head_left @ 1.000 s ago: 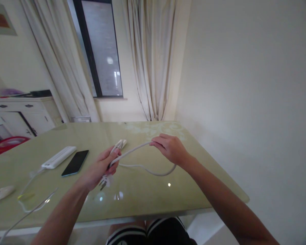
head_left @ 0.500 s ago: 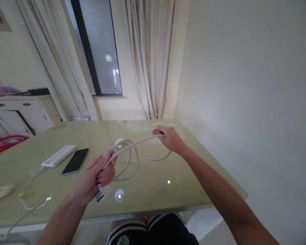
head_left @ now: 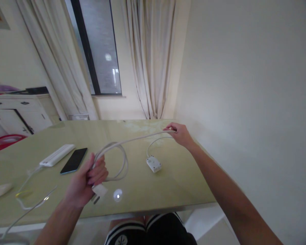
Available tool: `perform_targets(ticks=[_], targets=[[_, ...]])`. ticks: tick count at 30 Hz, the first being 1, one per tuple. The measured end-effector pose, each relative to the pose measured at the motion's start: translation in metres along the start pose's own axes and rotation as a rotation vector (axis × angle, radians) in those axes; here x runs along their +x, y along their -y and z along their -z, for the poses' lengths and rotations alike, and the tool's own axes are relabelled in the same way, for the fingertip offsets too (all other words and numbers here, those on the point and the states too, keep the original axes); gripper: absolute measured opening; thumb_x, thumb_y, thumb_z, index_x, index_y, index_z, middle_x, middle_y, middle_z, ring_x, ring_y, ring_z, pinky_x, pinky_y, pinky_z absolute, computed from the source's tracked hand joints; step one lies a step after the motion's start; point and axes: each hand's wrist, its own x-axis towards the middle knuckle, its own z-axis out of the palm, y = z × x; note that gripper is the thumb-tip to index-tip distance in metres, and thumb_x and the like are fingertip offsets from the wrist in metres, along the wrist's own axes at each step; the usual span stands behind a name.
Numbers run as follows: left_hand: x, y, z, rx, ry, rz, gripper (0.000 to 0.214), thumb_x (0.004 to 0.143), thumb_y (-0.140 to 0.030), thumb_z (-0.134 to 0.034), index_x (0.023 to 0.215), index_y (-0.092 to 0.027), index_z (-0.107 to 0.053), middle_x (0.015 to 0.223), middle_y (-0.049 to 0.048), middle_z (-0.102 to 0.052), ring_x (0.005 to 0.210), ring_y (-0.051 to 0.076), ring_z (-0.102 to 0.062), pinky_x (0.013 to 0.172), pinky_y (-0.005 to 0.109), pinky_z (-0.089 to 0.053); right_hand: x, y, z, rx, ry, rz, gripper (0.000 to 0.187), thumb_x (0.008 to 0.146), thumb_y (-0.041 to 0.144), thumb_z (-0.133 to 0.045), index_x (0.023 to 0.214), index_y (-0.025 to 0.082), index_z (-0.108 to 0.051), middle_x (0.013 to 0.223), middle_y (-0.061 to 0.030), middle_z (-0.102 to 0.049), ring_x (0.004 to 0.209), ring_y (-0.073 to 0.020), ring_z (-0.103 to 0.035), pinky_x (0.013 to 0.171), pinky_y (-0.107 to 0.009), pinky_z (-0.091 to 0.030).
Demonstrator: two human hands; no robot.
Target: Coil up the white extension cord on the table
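My left hand [head_left: 93, 177] is closed round a looped white power cord [head_left: 126, 163], above the near part of the table. Below its fingers pokes out a white plug [head_left: 100, 191] with metal prongs. Out to the right, my right hand [head_left: 180, 134] pinches the same cord, which stretches between both hands. From the right hand the cord curves back down to a small white block [head_left: 153, 164], seemingly a socket end, over the middle right of the table. Whether the block rests on the surface I cannot tell.
On the pale green table [head_left: 142, 197] lie a dark phone [head_left: 73, 160], a white power strip [head_left: 57, 155] and a white rounded object [head_left: 0, 191] at far left. A thin white cable [head_left: 28, 215] runs near the left edge. A wall [head_left: 244, 102] borders the right side.
My right hand has moved right and slightly up, lengthening the cord between my hands. My left hand has shifted a little left and down. The white block has swung away from the loops to the right.
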Motion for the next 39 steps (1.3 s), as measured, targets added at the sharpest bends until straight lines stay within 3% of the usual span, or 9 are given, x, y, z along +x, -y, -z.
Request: perform_targets(ticks=[8,11,14,16,20,26,30,35,39], targets=[[0.01,-0.037,-0.027,-0.248,-0.191,-0.314,0.033,0.104,-0.036,-0.05,0.076,-0.02,-0.043,0.053,-0.0097,-0.017,0.042,0.007,-0.008,0.039,0.012,-0.035,-0.007,-0.006,-0.01,0.227,0.056,0.009,0.048,0.082,0.062,-0.071,0.075,0.016,-0.067,0.058,0.006,-0.042,0.056,-0.0095,-0.034,0.055,-0.024,-0.025],[0.015,-0.039,-0.024,-0.11,-0.164,-0.237,0.029,0.101,-0.033,-0.055,0.076,-0.019,-0.047,0.055,-0.0096,-0.016,0.042,0.007,-0.007,0.036,0.014,-0.033,-0.008,0.013,-0.012,0.241,-0.072,0.036,0.049,0.095,0.061,-0.056,0.078,0.016,-0.067,0.057,0.005,-0.041,0.054,-0.0103,-0.036,0.056,-0.024,-0.028],[0.019,-0.029,-0.025,0.058,-0.079,-0.117,0.026,0.095,-0.036,-0.065,0.08,-0.018,-0.054,0.056,-0.0107,-0.015,0.042,0.005,-0.007,0.035,0.014,-0.03,-0.007,0.044,-0.02,0.055,-0.22,0.034,0.05,0.103,0.056,-0.045,0.082,0.016,-0.067,0.059,0.0023,-0.047,0.057,-0.0117,-0.042,0.06,-0.025,-0.031],[0.022,-0.019,-0.031,0.12,-0.028,-0.074,0.03,0.092,-0.041,-0.07,0.081,-0.018,-0.055,0.056,-0.0117,-0.015,0.041,0.004,-0.008,0.035,0.014,-0.028,-0.006,0.065,-0.029,-0.175,-0.155,-0.002,0.049,0.105,0.053,-0.044,0.08,0.017,-0.067,0.062,-0.0016,-0.055,0.06,-0.0135,-0.049,0.062,-0.026,-0.032],[0.027,-0.004,-0.044,0.273,-0.015,-0.061,0.039,0.088,-0.05,-0.072,0.078,-0.019,-0.051,0.055,-0.012,-0.021,0.04,0.003,-0.015,0.037,0.015,-0.027,-0.013,0.097,-0.049,-0.524,0.184,-0.019,0.046,0.106,0.048,-0.042,0.093,0.017,-0.073,0.081,-0.011,-0.072,0.074,-0.0201,-0.065,0.067,-0.027,-0.039],[0.037,-0.003,-0.04,0.703,-0.182,-0.152,0.049,0.089,-0.061,-0.065,0.071,-0.017,-0.052,0.053,-0.0056,-0.043,0.044,0.006,-0.032,0.041,0.016,-0.027,-0.049,0.132,-0.068,-0.608,0.639,0.268,0.038,0.103,0.042,-0.048,0.096,0.016,-0.076,0.089,-0.0157,-0.076,0.081,-0.0266,-0.074,0.071,-0.032,-0.051],[0.035,-0.009,-0.036,0.68,-0.163,-0.212,0.048,0.085,-0.063,-0.068,0.074,-0.018,-0.057,0.063,0.0012,-0.062,0.049,0.01,-0.047,0.049,0.021,-0.04,-0.064,0.145,-0.073,-0.593,0.774,0.461,0.029,0.101,0.032,-0.052,0.095,0.016,-0.075,0.087,-0.0157,-0.077,0.082,-0.0278,-0.076,0.069,-0.033,-0.054],[0.03,-0.006,-0.038,0.875,-0.039,-0.15,0.048,0.086,-0.065,-0.065,0.083,-0.017,-0.068,0.087,0.0111,-0.076,0.081,0.023,-0.069,0.08,0.035,-0.055,-0.065,0.152,-0.078,-0.572,0.801,0.806,0.017,0.094,0.015,-0.056,0.094,0.015,-0.072,0.081,-0.0113,-0.076,0.077,-0.0238,-0.075,0.069,-0.033,-0.053],[0.027,0.01,-0.047,1.046,0.089,-0.125,0.046,0.088,-0.063,-0.063,0.079,-0.018,-0.068,0.076,0.006,-0.071,0.075,0.022,-0.065,0.075,0.032,-0.053,-0.067,0.153,-0.081,-0.493,0.609,1.088,0.024,0.098,0.013,-0.05,0.085,0.015,-0.07,0.076,-0.0078,-0.075,0.07,-0.0203,-0.071,0.064,-0.03,-0.048]])
